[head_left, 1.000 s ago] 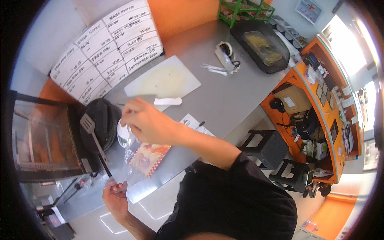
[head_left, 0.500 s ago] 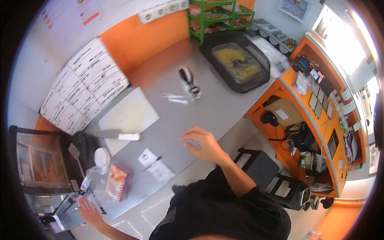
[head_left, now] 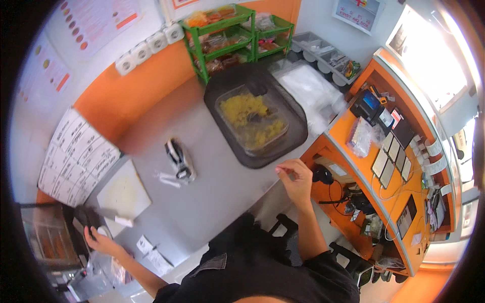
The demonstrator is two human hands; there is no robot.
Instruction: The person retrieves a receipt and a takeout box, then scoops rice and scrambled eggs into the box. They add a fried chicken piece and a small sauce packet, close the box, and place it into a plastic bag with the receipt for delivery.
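My right hand (head_left: 297,179) hovers by the near corner of a black tray (head_left: 230,151), its fingers loosely bent and nothing visible in them. On that tray sits a clear lidded container (head_left: 273,132) with crumbly yellow food (head_left: 245,108) inside. Far to the left, my left hand (head_left: 101,241) is open, fingers apart, beside a grey spatula (head_left: 80,227) and a round white lid. Whether it touches either is unclear. A knife with a white handle (head_left: 124,221) lies across a white cutting board (head_left: 125,194). A black-and-white, band-like item (head_left: 179,160) rests mid-table near some white strips (head_left: 167,179).
Green tiered racks (head_left: 222,45) with packaged goods stand behind the tray. Clear plastic bags (head_left: 310,93) lie at its right. An orange counter (head_left: 371,156) with phones borders the right side, and a dark stool is below. Paper slips (head_left: 154,256) lie at the near table edge.
The view has shifted toward the right, bringing the tray closer. My right hand now is near the tray's corner. My left hand has risen from below the table edge to beside the spatula.
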